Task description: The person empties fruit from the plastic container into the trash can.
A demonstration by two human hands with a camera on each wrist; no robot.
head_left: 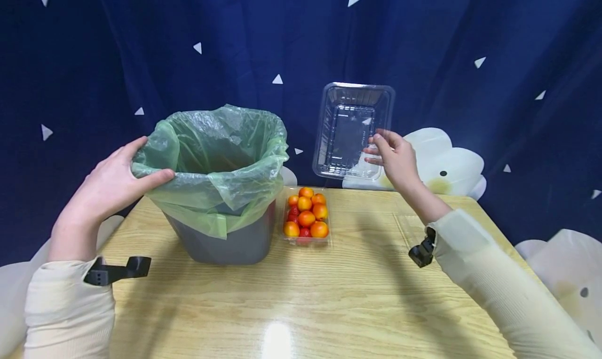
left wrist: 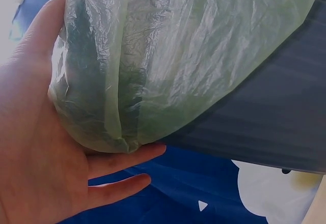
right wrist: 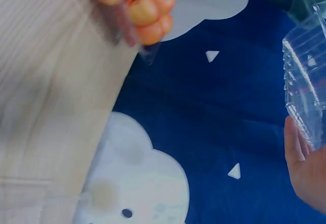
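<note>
A grey bin (head_left: 221, 239), lined with a translucent green bag (head_left: 226, 192) folded over its rim, stands at the left of the table. My left hand (head_left: 101, 186) rests against the bin's left side. Its thumb lies along the front rim, and straight fingers reach around the bagged corner, as the left wrist view shows. My right hand (head_left: 392, 155) holds up a clear plastic tray (head_left: 350, 131) by its right side, above the table's back edge. In the right wrist view, that tray appears at the right edge, partly out of frame.
A clear box of orange and red fruits (head_left: 305, 218) sits right of the bin. Another clear plastic piece (head_left: 409, 228) lies flat near the right forearm. Behind the wooden table (head_left: 329, 296) hangs a dark blue curtain (head_left: 451, 61) with white shapes.
</note>
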